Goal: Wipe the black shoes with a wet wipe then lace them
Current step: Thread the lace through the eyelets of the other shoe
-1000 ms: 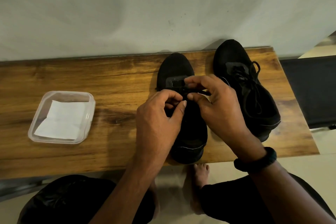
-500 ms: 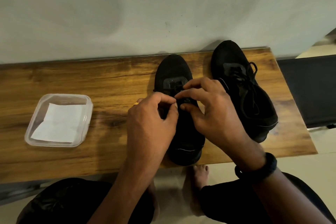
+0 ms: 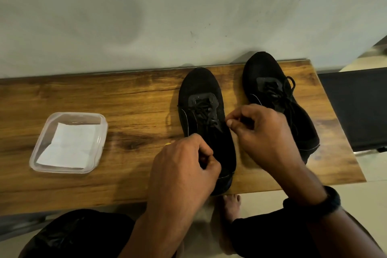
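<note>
Wooden bench (image 3: 125,98); lace (image 3: 204,111) of black shoe (image 3: 199,84) pinched in left hand (image 3: 184,165), right hand (image 3: 261,134) fingers (image 3: 235,114)

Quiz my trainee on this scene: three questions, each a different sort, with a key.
1. True or false: the wipe lies inside the tub.
2. The left hand and right hand work the lace of:
A. the shoe nearer the tub
B. the shoe farther from it
C. neither shoe
3. Fill in: the wristband sits on the ___ wrist.

Key: 1 true; 2 A; 3 right.
</note>
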